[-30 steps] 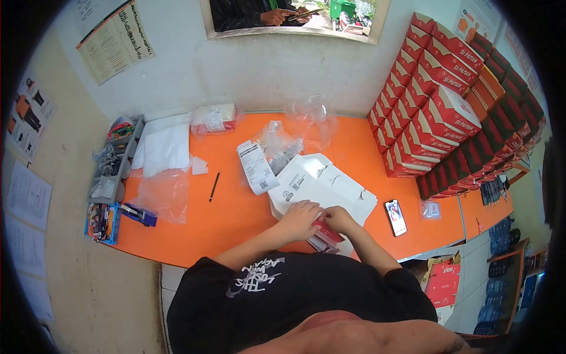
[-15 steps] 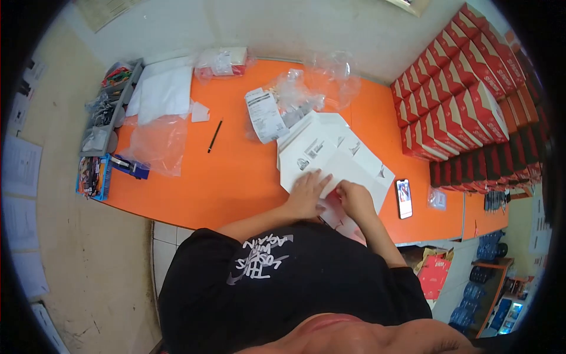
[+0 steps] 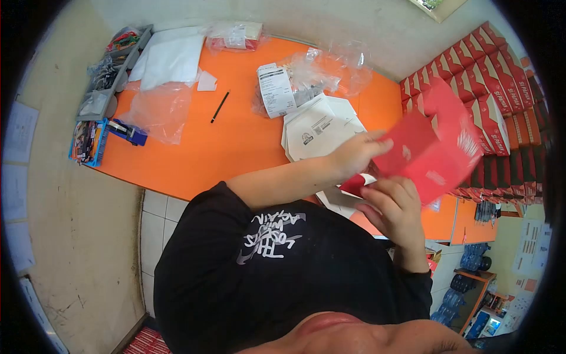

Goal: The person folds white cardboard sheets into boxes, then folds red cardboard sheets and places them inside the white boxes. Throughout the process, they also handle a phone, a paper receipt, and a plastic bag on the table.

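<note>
L hand (image 3: pixel 358 154) & R hand (image 3: pixel 394 203), fingers part-curled, grip red card (image 3: pixel 451 159), only part-folded AFAICT; white sheets (image 3: pixel 336 121) lie flat, made-up boxes (image 3: pixel 493 127) stacked nr wall (image 3: pixel 306 20).

A partly folded red cardboard piece (image 3: pixel 439 150), white-printed and blurred, slants above the table (image 3: pixel 236 159)

I had the left arm (image 3: pixel 289 180) stretched rightward across the body, its hand (image 3: pixel 356 156) clasped in a grip, fingers pointing right. I kept the right arm (image 3: pixel 413 259) bent in close, forearm raised. Nearer the chest, the right hand (image 3: pixel 395 206) gripped too, fingers curled and pointing left.
</note>
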Action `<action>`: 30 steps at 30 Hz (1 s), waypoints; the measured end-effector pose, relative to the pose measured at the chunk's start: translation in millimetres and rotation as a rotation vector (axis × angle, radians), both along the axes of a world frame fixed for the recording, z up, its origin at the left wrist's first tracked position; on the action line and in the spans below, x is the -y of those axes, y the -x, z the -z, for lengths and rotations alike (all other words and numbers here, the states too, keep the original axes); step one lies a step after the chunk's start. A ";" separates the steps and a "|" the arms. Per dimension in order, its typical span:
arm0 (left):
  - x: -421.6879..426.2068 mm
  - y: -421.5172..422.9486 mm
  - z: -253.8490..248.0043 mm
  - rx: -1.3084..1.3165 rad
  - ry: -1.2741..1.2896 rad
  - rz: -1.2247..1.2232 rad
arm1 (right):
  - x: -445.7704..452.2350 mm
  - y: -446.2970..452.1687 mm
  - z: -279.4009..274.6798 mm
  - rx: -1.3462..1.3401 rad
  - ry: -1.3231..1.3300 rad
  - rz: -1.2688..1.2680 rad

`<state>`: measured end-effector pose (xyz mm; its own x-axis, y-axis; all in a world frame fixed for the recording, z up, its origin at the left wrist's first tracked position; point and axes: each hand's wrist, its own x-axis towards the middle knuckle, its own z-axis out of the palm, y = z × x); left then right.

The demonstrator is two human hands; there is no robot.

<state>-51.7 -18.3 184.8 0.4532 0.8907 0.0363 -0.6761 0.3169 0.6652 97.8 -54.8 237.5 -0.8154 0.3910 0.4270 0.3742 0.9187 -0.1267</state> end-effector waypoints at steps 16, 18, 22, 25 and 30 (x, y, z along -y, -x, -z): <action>29.6 23.5 23.1 0.412 0.185 -0.223 | -12.0 41.8 7.3 -0.538 0.015 0.197; 24.8 24.0 24.9 0.233 0.023 -0.379 | -22.0 38.9 17.7 -0.476 0.067 0.147; 15.5 35.8 -4.2 -0.742 -0.629 -0.883 | -35.0 26.4 21.1 -0.436 0.094 0.074; 10.9 18.1 1.6 -0.751 -0.797 -0.926 | -27.1 38.2 25.4 -0.525 -0.069 0.209; 3.3 24.7 -3.4 -0.630 -0.663 -0.660 | -49.2 25.1 18.9 -0.406 0.019 0.204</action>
<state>-76.4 -21.6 188.2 0.0053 0.8529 0.5220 -0.0650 -0.5206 0.8513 72.7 -5.6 218.6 -0.4884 0.5374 0.6875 0.4640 0.8272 -0.3169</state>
